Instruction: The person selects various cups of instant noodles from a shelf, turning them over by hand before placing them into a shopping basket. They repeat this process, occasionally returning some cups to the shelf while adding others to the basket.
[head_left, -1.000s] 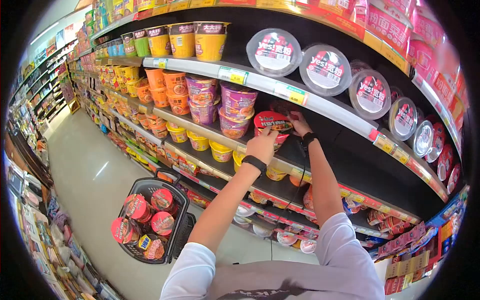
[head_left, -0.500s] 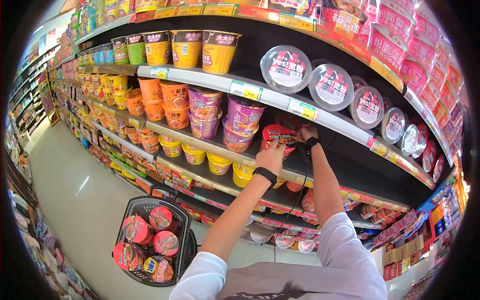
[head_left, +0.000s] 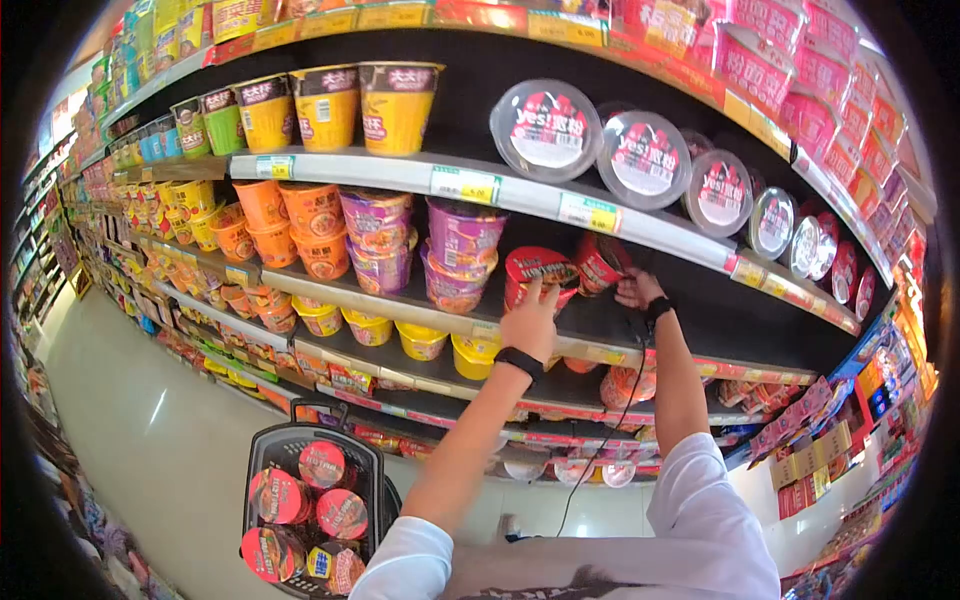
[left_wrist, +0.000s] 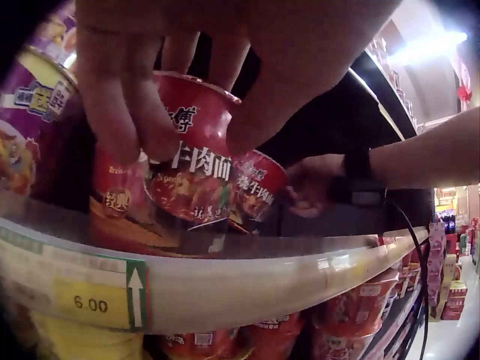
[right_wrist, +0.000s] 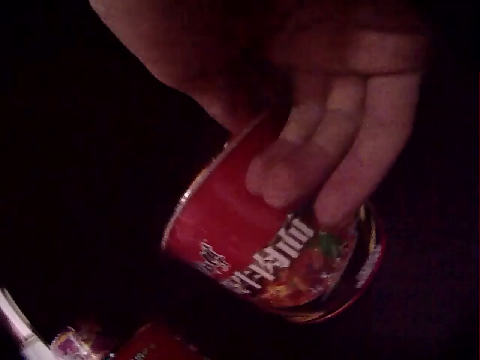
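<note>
A red instant noodle cup (head_left: 538,262) stands at the front of a dark shelf, its lid facing up. My left hand (head_left: 530,328) grips this cup from above, thumb on one side and fingers on the other; the left wrist view shows its beef noodle label (left_wrist: 196,180) above the shelf's edge. Just behind and to the right, my right hand (head_left: 640,290) holds a second red instant noodle cup (head_left: 599,266), tilted. Up close in the right wrist view, the fingers (right_wrist: 337,150) lie along that cup's side. Both wrists wear black bands.
Purple noodle tubs (head_left: 466,232) are stacked left of the red cups. Above runs a white shelf edge (head_left: 350,170) with price tags and round-lidded bowls (head_left: 546,130). A black basket (head_left: 374,460) holding several noodle cups is on the floor, lower left. A thin cable (head_left: 600,450) hangs below my right wrist.
My right hand has drawn the second red cup rightward, from behind the front cup into clearer sight. My left hand stays on the front cup. The head view has shifted slightly.
</note>
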